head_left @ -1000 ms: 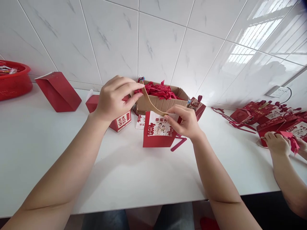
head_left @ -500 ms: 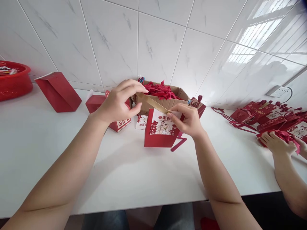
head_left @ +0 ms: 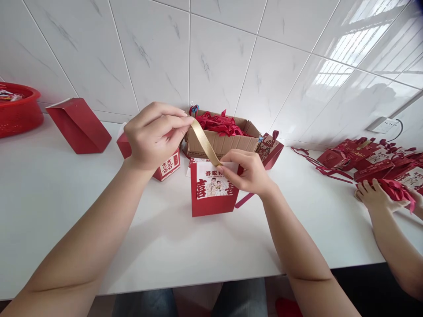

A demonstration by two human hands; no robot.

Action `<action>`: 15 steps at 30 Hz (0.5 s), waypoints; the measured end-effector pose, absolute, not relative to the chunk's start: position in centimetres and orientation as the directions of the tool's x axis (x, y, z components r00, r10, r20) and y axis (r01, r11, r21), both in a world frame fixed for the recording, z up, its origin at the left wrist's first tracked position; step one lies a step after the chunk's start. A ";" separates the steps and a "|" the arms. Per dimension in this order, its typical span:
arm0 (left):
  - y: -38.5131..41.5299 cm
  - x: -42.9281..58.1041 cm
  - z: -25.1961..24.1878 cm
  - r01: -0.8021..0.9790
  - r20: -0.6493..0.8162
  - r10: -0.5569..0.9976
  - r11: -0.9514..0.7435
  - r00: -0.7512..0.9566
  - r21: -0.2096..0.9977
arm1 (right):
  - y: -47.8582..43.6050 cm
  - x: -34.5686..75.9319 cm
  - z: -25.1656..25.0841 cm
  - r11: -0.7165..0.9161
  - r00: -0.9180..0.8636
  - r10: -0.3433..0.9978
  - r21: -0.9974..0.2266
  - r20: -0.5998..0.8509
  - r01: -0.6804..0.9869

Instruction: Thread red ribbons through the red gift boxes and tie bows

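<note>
Fingers point(head_left: 172, 119) of my left hand point(head_left: 150, 138) are pinched tight on the upper end of a flat gold ribbon strip point(head_left: 204, 141), which they hold up above the white worktop point(head_left: 172, 246). The strip runs taut and slanting down to my right hand point(head_left: 247, 174), whose fingers point(head_left: 228, 169) nip its lower end right at the open top of a red paper gift box with a white illustrated label point(head_left: 211, 198). That box stands upright around the middle of the worktop, about midway between the front edge and the back edge, with its label facing me. A dark red strip point(head_left: 246, 200) lies flat just beside the box, under my right wrist.

Behind my left hand sits a smaller red box with a white double-character panel point(head_left: 168, 166), partly hidden by the hand. Against the back edge stands an open brown cardboard carton point(head_left: 221, 141) filled with loose red ribbons point(head_left: 220, 124).

Towards the back left corner, a plain red paper bag point(head_left: 79, 125) leans tilted, and a red plastic basket point(head_left: 18, 112) sits at the left edge.

Along the right edge lies a heap of finished red boxes point(head_left: 373, 160). There another person's hand point(head_left: 375, 196) grips a bunch of red ribbon point(head_left: 396, 189). A white wall socket point(head_left: 385, 127) sits on the tiles above.
</note>
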State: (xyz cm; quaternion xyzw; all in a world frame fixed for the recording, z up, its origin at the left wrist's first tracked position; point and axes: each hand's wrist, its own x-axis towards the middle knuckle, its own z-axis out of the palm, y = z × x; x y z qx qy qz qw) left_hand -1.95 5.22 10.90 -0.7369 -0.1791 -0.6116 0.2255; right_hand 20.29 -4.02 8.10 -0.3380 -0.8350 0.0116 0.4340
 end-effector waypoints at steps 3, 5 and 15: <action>4.4 -1.5 11.1 0.466 0.977 -0.155 -0.861 0.145 -0.205 | -4.4 19.0 7.9 0.792 -0.424 0.570 -0.334 0.704 0.511; 3.6 -1.0 11.2 0.408 0.972 -0.178 -0.885 0.151 -0.225 | -4.6 18.2 7.5 0.811 -0.450 0.556 -0.336 0.699 0.479; -0.6 -2.2 13.2 0.251 0.775 0.497 -0.867 0.391 0.430 | -5.3 17.7 7.3 0.857 -0.478 0.342 -0.060 0.809 0.512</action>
